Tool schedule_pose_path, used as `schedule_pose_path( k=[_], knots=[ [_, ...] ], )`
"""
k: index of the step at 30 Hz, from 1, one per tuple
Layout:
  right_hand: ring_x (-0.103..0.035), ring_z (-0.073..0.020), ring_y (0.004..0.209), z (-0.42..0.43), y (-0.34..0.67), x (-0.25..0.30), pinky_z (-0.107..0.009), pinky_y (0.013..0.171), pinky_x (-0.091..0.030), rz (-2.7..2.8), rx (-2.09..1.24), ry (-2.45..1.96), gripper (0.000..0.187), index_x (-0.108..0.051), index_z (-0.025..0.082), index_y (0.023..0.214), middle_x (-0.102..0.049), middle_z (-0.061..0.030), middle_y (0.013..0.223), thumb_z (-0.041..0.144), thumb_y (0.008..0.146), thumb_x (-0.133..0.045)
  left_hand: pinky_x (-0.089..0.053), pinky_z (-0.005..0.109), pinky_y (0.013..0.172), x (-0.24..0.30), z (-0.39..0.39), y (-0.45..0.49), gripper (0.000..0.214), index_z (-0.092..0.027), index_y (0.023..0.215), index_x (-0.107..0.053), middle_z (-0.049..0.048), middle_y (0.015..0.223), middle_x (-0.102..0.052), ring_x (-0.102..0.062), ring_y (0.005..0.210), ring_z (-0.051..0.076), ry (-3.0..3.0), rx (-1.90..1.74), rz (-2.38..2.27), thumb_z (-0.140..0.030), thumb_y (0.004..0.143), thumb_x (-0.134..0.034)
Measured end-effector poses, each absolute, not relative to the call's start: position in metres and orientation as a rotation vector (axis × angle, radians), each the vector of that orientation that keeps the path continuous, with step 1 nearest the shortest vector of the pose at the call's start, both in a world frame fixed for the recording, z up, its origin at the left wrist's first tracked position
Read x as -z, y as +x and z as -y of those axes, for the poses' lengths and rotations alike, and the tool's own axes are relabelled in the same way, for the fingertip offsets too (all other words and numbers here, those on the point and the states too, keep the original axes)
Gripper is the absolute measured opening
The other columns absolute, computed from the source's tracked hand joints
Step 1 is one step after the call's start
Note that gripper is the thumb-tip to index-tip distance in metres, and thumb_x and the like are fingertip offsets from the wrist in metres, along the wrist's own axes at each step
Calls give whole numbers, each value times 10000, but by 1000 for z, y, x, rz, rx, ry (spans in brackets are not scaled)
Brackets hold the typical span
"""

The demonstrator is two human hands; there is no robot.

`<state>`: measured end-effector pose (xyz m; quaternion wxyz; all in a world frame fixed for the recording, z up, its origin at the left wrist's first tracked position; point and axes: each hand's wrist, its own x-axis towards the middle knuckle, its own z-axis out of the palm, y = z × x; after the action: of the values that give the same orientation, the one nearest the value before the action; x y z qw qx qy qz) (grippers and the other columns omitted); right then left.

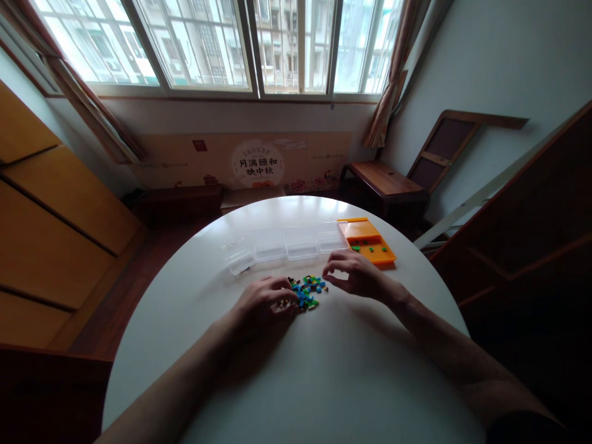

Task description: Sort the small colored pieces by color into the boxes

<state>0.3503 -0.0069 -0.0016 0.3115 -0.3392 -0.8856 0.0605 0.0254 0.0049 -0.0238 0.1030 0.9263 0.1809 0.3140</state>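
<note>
A small heap of toy building bricks (305, 298), mostly blue and green with some yellow and dark ones, lies on the white round table (296, 382). My left hand (271, 296) rests at the heap's left side, its fingers curved and apart, touching the bricks. At the right edge of the heap is my right hand (354, 271); its thumb and forefinger curve toward each other with a narrow gap at the tips, and no brick shows between them. Behind it sits an orange tray (388, 256) with several green bricks inside.
A row of clear plastic compartments (271, 251) stretches across the table behind the heap, beside the orange tray. Beyond the table's rounded far edge stands a wooden stool (386, 179). A wooden cabinet (50, 240) is on the left, and windows (296, 46) line the far wall.
</note>
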Motion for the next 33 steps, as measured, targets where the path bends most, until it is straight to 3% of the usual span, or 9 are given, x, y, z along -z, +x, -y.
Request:
schedule_pose_path(
  k=[9,15,20,26,33],
  knots=[
    [-708,-233,891,-21,417,12,-352,858,-505,2136,103,-1519,81,-764,220,890,-765,-47,969,256,960,-742,-574,308,782,27,-1,21,121,-267,1000,-802,14,1030,-803,-738,850,167,2766,-926,-568,-198,942,-721],
    [-724,-249,915,-23,420,16,-354,863,-489,2104,173,-1662,72,-762,214,891,-784,-58,969,247,943,-726,-557,290,752,28,-1,22,107,-278,1036,-814,17,1020,-791,-703,806,155,2789,-900,-600,-247,965,-740],
    [-690,-235,875,-15,400,5,-350,872,-495,2114,130,-1493,77,-731,211,886,-748,-56,919,215,958,-704,-547,285,751,29,-2,23,114,-287,1064,-825,29,1016,-788,-695,800,159,2789,-903,-576,-258,982,-750],
    [-649,-200,858,9,360,-1,-325,831,-502,2392,-262,-943,65,-750,233,932,-727,-32,905,218,986,-718,-551,287,754,26,-5,28,108,-282,1051,-813,21,1042,-793,-703,807,154,2810,-890,-531,-277,1053,-705],
    [-676,-189,893,22,335,5,-337,885,-518,2514,-336,-816,63,-774,258,1025,-757,-19,977,300,979,-784,-565,285,783,24,-5,30,97,-279,1035,-814,18,1052,-790,-718,825,142,2792,-868,-539,-249,1031,-722]
  ],
)
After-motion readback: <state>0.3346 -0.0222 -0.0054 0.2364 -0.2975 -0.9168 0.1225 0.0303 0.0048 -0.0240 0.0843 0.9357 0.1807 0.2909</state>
